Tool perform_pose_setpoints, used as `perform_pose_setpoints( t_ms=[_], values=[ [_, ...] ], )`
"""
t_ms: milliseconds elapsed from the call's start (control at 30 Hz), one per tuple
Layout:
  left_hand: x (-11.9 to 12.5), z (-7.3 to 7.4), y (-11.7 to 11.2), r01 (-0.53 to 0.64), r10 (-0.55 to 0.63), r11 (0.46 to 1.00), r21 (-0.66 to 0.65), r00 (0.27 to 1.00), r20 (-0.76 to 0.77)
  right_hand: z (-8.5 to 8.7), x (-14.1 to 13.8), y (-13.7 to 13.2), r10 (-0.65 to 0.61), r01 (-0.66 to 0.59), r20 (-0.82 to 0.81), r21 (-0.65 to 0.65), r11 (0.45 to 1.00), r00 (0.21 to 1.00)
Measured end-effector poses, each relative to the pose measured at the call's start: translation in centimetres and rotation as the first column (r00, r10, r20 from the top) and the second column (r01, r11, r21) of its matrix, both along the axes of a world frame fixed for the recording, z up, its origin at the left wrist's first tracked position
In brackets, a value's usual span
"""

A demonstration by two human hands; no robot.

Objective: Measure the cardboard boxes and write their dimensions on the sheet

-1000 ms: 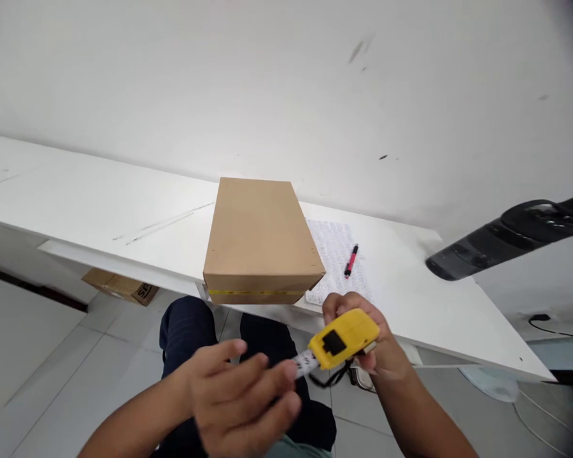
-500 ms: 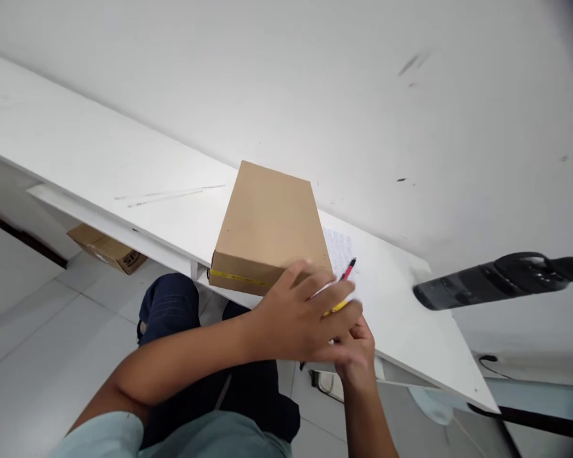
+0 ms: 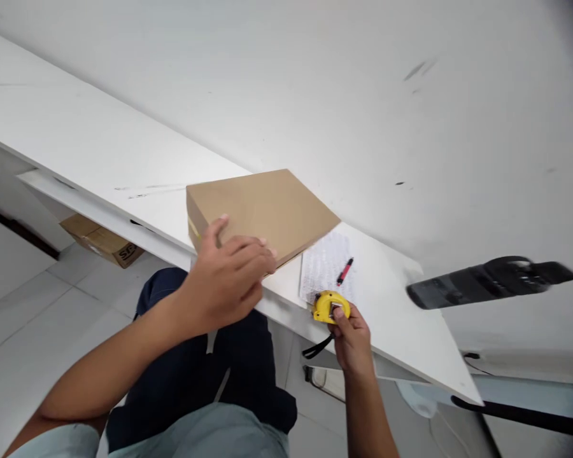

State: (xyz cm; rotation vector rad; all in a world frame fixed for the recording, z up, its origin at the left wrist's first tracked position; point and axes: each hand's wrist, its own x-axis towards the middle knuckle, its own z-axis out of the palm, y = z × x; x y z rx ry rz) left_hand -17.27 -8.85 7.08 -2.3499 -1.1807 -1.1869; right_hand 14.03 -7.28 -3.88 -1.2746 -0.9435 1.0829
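My left hand lies over the near edge of a closed brown cardboard box, with its fingers bent onto the top and the edge. The box sits turned at an angle on the white table, and a bit of yellow strip shows on its left side. In my right hand is a yellow tape measure, the thumb pressed on its front. A black wrist strap hangs from the tape measure. Beyond it, a sheet of paper with writing carries a red and black pen.
A dark bottle stands toward the right end of the white table. The wall rises along the table's far edge. Another cardboard box rests on the tiled floor at the left, under the table.
The cardboard box has turned, its left end swinging away from me. My left hand has moved left, apart from my right hand. The tape measure and the pen are now in plain sight.
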Motion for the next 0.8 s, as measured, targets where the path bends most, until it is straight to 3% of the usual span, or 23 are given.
perform_pose_setpoints(
  t_ms=[133, 267, 367, 467, 567, 667, 800],
  values=[
    [-6.3, 0.8, -0.8, -0.12, 0.118, 0.991, -0.062, 0.993, -0.024, -0.1, 0.2, 0.1, -0.001, 0.001, 0.01, 0.019, 1.0, 1.0],
    [-8.6, 0.6, -0.5, -0.214, 0.214, 0.977, 0.012, 0.975, -0.058, 0.3, 0.0, -0.1, -0.005, 0.006, -0.005, 0.053, 0.999, 1.0],
    [-6.6, -0.4, -1.5, -0.165, 0.172, 0.978, 0.13, 0.984, -0.043, 1.1, -0.5, -1.4, 0.08, -0.073, -0.093, 0.077, 0.994, 0.992],
    [-2.3, -2.1, -3.6, 0.044, -0.023, 0.979, 0.199, 0.994, -0.107, 2.0, -1.9, -3.5, 0.255, -0.241, -0.144, 0.108, 0.965, 0.956],
    [1.4, -3.7, -5.6, 0.216, -0.179, 0.939, 0.267, 0.972, -0.155, 2.7, -4.2, -5.1, 0.411, -0.393, -0.191, 0.126, 0.911, 0.891],
    [2.6, -4.3, -6.5, 0.217, -0.196, 0.942, 0.258, 0.975, -0.105, 3.0, -6.2, -5.5, 0.496, -0.473, -0.19, 0.154, 0.867, 0.847],
    [1.7, -3.5, -6.7, 0.13, -0.096, 0.964, 0.231, 0.984, -0.153, 2.9, -7.0, -5.3, 0.506, -0.482, -0.114, 0.188, 0.856, 0.855]
  ],
)
